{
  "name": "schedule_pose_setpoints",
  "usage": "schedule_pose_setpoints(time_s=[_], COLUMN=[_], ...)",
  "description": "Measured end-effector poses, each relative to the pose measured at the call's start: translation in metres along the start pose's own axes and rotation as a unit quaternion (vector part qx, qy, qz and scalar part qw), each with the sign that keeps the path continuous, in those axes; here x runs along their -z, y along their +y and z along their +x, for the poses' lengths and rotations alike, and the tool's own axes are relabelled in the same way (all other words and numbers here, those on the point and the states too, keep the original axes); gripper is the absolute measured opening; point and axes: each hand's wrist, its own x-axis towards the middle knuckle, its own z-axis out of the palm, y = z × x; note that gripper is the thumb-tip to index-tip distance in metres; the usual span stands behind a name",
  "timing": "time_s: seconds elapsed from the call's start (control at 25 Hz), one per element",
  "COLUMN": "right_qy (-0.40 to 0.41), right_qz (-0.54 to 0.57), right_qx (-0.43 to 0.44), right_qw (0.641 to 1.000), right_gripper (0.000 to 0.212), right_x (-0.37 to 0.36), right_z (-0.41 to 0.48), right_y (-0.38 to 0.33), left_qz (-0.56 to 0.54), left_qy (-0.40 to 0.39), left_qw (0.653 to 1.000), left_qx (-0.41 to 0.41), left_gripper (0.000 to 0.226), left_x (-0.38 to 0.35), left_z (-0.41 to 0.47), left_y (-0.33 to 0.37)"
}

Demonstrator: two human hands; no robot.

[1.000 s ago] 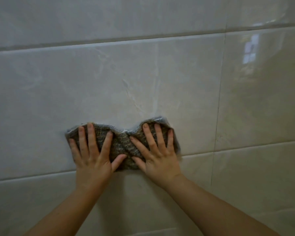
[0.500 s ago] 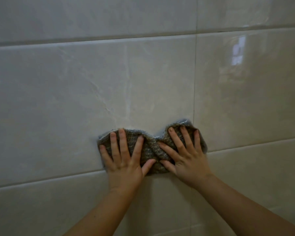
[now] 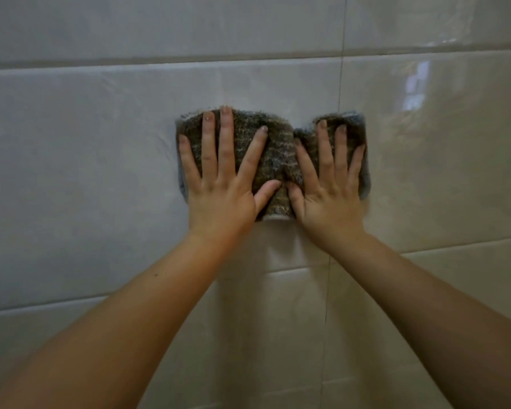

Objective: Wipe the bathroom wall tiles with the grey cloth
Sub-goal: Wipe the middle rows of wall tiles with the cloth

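The grey cloth [image 3: 278, 149] lies bunched and spread flat against the glossy pale wall tiles [image 3: 86, 172], straddling a vertical grout line [image 3: 341, 84]. My left hand [image 3: 219, 184] presses the cloth's left half to the wall with fingers spread and pointing up. My right hand [image 3: 328, 187] presses the right half the same way. The two thumbs nearly meet over the cloth's gathered middle. Both bare forearms reach up from the bottom of the frame.
Large rectangular tiles fill the whole view, split by horizontal grout lines above [image 3: 160, 64] and below [image 3: 71, 305] the cloth. A window reflection [image 3: 415, 84] shines on the tile at upper right.
Both hands slid the cloth to the right across the wall until it crossed the vertical grout line, then up the tile, away from the lower horizontal joint.
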Motion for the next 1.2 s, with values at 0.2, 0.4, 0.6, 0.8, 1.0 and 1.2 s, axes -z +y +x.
schedule_pose_setpoints(time_s=[0.2, 0.4, 0.6, 0.8, 1.0, 1.2], right_qy=[-0.053, -0.098, -0.184, -0.248, -0.358, -0.419], right_qz=[0.014, 0.019, 0.066, 0.181, 0.334, 0.438], right_qx=[-0.004, -0.018, -0.061, -0.142, -0.336, -0.556], right_qw=[0.998, 0.995, 0.979, 0.941, 0.805, 0.569], right_gripper=[0.067, 0.07, 0.057, 0.052, 0.018, 0.039], right_x=[-0.01, -0.011, 0.021, 0.067, 0.129, 0.161], right_z=[-0.067, -0.126, -0.143, -0.121, -0.114, -0.124], right_y=[-0.013, -0.034, -0.042, -0.035, -0.018, 0.007], left_qz=[-0.018, -0.024, -0.123, -0.346, -0.532, -0.635], left_qy=[-0.024, -0.047, -0.05, -0.079, -0.293, -0.493], left_qw=[0.998, 0.994, 0.989, 0.933, 0.764, 0.465], left_qx=[-0.05, -0.097, -0.062, 0.066, 0.218, 0.37], left_gripper=[0.071, 0.066, 0.048, 0.053, 0.034, 0.018], left_x=[-0.011, -0.018, -0.01, 0.022, 0.067, 0.066], left_z=[-0.063, -0.108, -0.13, -0.13, -0.13, -0.131], left_y=[0.012, 0.018, 0.03, 0.058, 0.08, 0.089])
